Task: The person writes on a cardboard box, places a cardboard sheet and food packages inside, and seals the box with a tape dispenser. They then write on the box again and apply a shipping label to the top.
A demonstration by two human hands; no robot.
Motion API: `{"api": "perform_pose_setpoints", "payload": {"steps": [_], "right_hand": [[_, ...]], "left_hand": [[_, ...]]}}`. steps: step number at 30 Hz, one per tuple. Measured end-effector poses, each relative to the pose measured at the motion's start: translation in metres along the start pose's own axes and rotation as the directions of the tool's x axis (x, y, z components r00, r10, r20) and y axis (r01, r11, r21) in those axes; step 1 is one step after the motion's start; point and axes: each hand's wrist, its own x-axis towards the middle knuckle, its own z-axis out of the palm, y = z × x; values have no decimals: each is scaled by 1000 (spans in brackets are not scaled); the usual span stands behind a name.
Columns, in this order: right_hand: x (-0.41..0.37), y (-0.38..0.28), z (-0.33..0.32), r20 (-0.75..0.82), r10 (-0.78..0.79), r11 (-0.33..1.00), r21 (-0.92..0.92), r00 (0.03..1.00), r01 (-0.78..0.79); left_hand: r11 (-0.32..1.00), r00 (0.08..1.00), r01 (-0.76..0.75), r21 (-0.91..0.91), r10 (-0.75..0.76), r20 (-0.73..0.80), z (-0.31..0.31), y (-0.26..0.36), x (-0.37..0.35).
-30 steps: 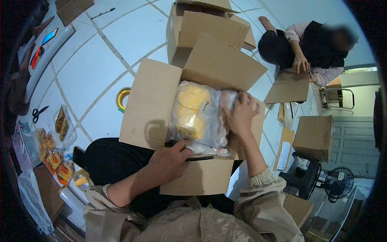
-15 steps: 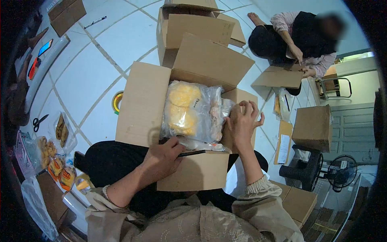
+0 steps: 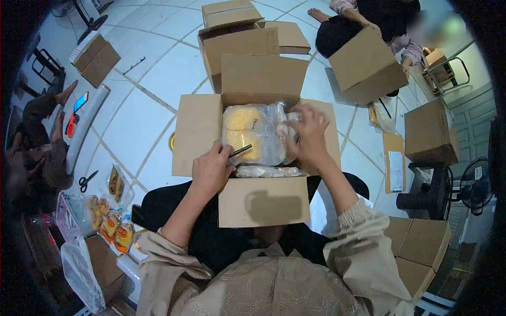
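An open cardboard box [image 3: 263, 203] stands before my lap with its flaps folded out. Inside lies a clear plastic pack of yellow food [image 3: 245, 124] with handwriting on it. Clear packs with pale contents [image 3: 269, 171] fill the near side and the right side of the box. My left hand [image 3: 211, 167] is at the box's near left corner, closed on a dark pen [image 3: 241, 151] that points over the yellow pack. At the right side, my right hand [image 3: 311, 134] reaches over the packs, thumb and fingers apart, slightly blurred.
More cardboard boxes stand behind [image 3: 240, 45] and at right [image 3: 429, 131]. A co-worker [image 3: 363, 21] handles another box [image 3: 366, 66]. Scissors [image 3: 88, 181], snack packs [image 3: 118, 234] and a plastic roll [image 3: 87, 129] lie left. A fan [image 3: 474, 181] and clipboard [image 3: 393, 163] are right.
My view has shifted. My left hand has moved with the pen over the yellow pack's edge. My right hand has moved inward over the packs. The co-worker's box has been turned and raised.
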Motion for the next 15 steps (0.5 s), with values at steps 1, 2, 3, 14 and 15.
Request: {"api": "perform_pose_setpoints", "payload": {"steps": [1,2,3,14,15], "right_hand": [[-10,-9,-6,-12,-1,1000,5,1000,1],[-20,-18,-13,174,-95,995,27,980,92],[-27,-23,-18,351,-185,983,61,918,175],[-34,-29,-16,-94,184,967,197,978,-162],[-39,-34,-17,5,225,943,249,974,-219]], "left_hand": [[1000,1000,-2,11,2,-6,5,0,1],[999,1000,5,48,-4,-14,11,0,2],[996,1000,8,85,-6,-22,17,0,4],[989,932,-120,-82,84,-351,-6,-22,44],[980,910,-173,-94,122,-396,-5,-27,50]]}}
